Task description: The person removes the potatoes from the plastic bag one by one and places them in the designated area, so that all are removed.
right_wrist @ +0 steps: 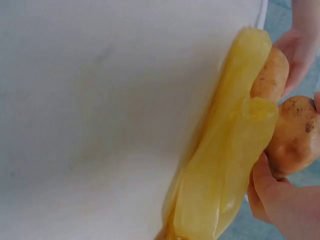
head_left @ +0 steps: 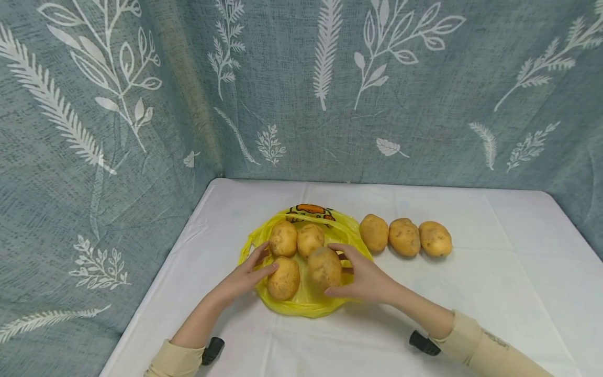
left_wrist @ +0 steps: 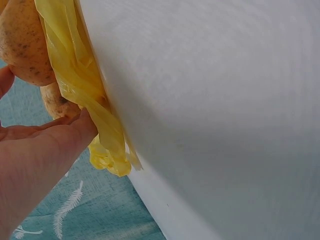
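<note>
My right hand (head_left: 365,277) grips a potato (head_left: 324,268) between thumb and fingers, over the right part of a yellow plastic bag (head_left: 308,309). In the right wrist view that potato (right_wrist: 295,135) shows above the bag's rolled rim. Three more potatoes lie in the spread bag: one at back left (head_left: 283,238), one at back middle (head_left: 310,239) and one at front left (head_left: 283,278). At the bag's left side is my left hand (head_left: 245,277), fingers fairly straight. Its thumb touches the front left potato, and its fingertips reach the bag's edge by the back left one.
Right of the bag, a row of three potatoes, left (head_left: 374,233), middle (head_left: 404,237) and right (head_left: 435,239), lies on the white-covered table (head_left: 494,293). A blue-green leaf-patterned curtain (head_left: 292,136) stands behind the table and along its left side.
</note>
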Motion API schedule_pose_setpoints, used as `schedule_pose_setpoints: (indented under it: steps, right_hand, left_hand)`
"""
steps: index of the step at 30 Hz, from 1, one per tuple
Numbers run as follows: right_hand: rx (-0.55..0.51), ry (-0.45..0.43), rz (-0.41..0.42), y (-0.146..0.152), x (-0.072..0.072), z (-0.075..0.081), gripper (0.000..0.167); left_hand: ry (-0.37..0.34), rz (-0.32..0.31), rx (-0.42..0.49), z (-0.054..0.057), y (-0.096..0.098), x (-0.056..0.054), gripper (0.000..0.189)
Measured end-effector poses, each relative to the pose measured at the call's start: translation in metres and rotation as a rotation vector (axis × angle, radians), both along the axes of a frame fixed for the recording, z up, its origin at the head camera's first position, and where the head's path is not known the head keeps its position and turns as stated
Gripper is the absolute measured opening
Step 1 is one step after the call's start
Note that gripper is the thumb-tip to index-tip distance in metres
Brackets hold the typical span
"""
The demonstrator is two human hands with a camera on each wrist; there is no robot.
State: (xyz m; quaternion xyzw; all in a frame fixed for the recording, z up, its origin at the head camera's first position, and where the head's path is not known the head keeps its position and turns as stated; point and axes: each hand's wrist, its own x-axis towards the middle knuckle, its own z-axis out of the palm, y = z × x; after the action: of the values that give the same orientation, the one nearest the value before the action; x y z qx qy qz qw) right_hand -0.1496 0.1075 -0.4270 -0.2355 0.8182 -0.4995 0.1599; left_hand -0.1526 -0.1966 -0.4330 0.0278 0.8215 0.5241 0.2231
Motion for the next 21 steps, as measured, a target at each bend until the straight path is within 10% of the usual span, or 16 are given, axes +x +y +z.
schedule_pose_setpoints:
  steps: [21]
  right_hand:
    - [0.004, -0.043, -0.112, 0.032, -0.002, 0.008, 0.09]
  left_hand:
    - [-0.007, 0.001, 0.004, 0.0, 0.0, 0.001, 0.083]
